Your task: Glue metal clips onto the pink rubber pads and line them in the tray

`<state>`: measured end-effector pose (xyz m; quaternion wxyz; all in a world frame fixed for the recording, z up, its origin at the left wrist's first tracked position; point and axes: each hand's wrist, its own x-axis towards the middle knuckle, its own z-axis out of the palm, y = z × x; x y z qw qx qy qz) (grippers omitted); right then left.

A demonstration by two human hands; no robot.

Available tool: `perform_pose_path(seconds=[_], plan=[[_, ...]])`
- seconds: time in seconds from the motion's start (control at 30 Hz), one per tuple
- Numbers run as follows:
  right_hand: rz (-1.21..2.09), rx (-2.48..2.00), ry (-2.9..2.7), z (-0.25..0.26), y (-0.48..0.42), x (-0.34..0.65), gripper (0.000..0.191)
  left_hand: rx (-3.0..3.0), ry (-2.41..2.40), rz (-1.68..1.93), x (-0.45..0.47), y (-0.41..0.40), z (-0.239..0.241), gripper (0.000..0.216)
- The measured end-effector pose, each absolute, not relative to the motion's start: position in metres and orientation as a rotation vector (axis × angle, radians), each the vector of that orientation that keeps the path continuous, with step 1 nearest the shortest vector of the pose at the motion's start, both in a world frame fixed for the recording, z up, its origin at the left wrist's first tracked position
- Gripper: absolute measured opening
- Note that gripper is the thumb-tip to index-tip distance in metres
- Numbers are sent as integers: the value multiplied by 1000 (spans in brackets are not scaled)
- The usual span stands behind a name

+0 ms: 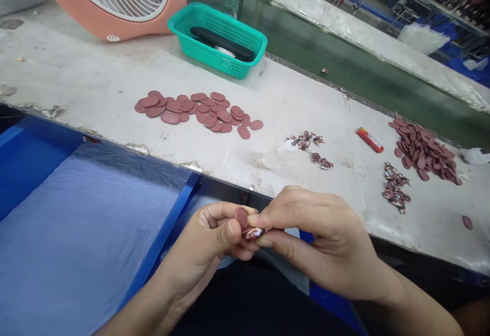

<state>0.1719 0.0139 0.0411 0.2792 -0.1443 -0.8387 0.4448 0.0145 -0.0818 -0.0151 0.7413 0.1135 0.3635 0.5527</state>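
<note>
Nearest us, our left hand (209, 241) pinches a brown oval disc (241, 217) between closed fingers. Our right hand (325, 244) meets it, its fingers gripping a small patterned piece (253, 233) touching the disc. Both are just below the desk (95, 80) edge. A pile of discs (199, 110) lies well apart.
</note>
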Motion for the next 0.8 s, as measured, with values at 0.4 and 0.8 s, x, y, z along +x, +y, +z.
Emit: perform_pose_path(seconds=[0.4, 0.8], plan=[[1129, -492, -2283, 42, 9, 169, 48, 136, 643, 1216, 9, -85, -25, 27], [1208, -493, -2205, 31, 2, 154, 15, 227, 700, 1209, -3, -91, -32, 44]])
